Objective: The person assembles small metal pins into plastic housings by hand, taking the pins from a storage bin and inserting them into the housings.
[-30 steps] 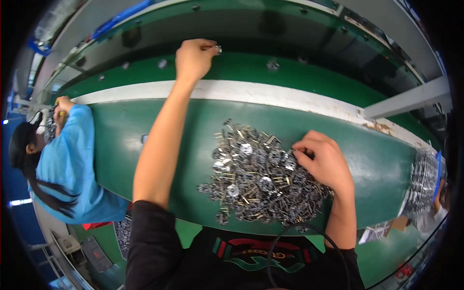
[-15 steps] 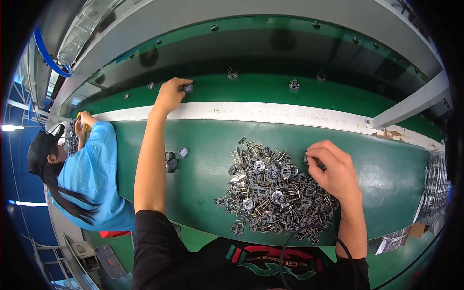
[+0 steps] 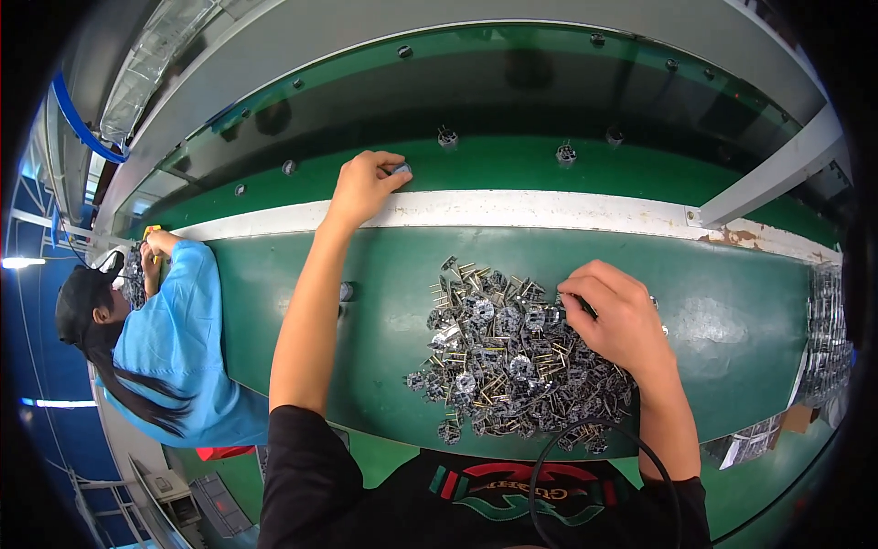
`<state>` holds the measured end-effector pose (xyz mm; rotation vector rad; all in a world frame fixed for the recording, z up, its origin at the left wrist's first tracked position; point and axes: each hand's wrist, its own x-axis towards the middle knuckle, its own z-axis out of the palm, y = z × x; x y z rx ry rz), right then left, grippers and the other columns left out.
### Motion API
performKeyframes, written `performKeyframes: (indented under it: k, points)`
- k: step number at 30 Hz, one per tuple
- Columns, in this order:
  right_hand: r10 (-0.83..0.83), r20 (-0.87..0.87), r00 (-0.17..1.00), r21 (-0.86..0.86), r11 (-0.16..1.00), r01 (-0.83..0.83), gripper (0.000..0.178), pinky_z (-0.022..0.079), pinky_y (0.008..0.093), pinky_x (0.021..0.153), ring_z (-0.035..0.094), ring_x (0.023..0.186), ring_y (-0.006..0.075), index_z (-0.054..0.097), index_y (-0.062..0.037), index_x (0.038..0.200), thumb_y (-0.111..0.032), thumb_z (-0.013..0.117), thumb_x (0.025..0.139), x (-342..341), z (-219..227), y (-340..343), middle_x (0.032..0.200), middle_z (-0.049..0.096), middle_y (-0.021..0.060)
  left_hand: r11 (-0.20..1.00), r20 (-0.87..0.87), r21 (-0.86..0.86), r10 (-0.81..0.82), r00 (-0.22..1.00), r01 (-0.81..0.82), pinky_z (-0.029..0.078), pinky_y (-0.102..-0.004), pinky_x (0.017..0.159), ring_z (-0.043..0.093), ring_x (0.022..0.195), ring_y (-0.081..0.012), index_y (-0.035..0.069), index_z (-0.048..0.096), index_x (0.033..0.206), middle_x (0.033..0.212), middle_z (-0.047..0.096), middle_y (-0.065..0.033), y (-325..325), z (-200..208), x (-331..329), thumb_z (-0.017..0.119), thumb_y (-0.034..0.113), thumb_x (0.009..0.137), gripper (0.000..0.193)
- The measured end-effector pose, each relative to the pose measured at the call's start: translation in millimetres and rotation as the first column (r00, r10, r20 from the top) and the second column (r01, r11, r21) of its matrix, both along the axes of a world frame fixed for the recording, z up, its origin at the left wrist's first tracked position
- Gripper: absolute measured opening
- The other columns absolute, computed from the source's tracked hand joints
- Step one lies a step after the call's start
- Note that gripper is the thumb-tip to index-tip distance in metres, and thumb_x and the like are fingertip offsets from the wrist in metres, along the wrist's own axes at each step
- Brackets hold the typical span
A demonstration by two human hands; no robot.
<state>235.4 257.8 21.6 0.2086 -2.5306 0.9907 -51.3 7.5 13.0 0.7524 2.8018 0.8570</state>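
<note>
My left hand [image 3: 364, 189] reaches over the green belt with a small round grey cap [image 3: 403, 170] pinched between thumb and fingers. My right hand [image 3: 615, 316] is closed in a pinch above the right side of a heap of small round parts with metal pins [image 3: 512, 357]. Whatever lies between its fingertips is too small and hidden to make out. Beside my left forearm stands another grey cap [image 3: 346, 291], partly covered by the arm. On the belt are a pinned part in a clear round housing [image 3: 447, 138] and a similar one [image 3: 566, 154] farther right.
A white rail [image 3: 457, 209] runs between the green worktable [image 3: 722, 384] and the belt. A grey post [image 3: 777, 174] slants across at the right. Stacked clear trays [image 3: 823, 339] stand at the right end. A co-worker in blue [image 3: 169, 339] works at the left.
My left hand has moved right along the belt with the cap. My right hand has shifted slightly left, over the heap. The parts on the belt have drifted a little to the right.
</note>
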Motion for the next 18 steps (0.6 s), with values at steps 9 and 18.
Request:
performKeyframes:
  k: [9, 18]
  points:
    - [-0.120, -0.044, 0.992, -0.399, 0.912, 0.093, 0.016, 0.052, 0.0283, 0.059, 0.064, 0.068, 0.0177, 0.071, -0.0011, 0.094, 0.004, 0.076, 0.079, 4, 5, -10, 0.091, 0.067, 0.0090, 0.710, 0.243, 0.701, -0.331, 0.912, 0.071, 0.056, -0.0241, 0.077, 0.066, 0.091, -0.0138, -0.002, 0.070, 0.114, 0.115, 0.065, -0.0118, 59, 17, 160, 0.077, -0.009, 0.075, 0.040]
    - [-0.063, -0.157, 0.986, -0.155, 0.987, 0.039, 0.017, 0.051, 0.0315, 0.054, 0.062, 0.066, 0.0219, 0.067, 0.0003, 0.090, 0.006, 0.073, 0.076, 2, 8, -21, 0.083, 0.062, 0.0082, 0.763, 0.455, 0.646, -0.370, 0.810, -0.015, 0.056, -0.0217, 0.071, 0.067, 0.076, -0.0087, -0.001, 0.072, 0.113, 0.097, 0.067, -0.0076, 59, 14, 208, 0.082, -0.005, 0.073, 0.041]
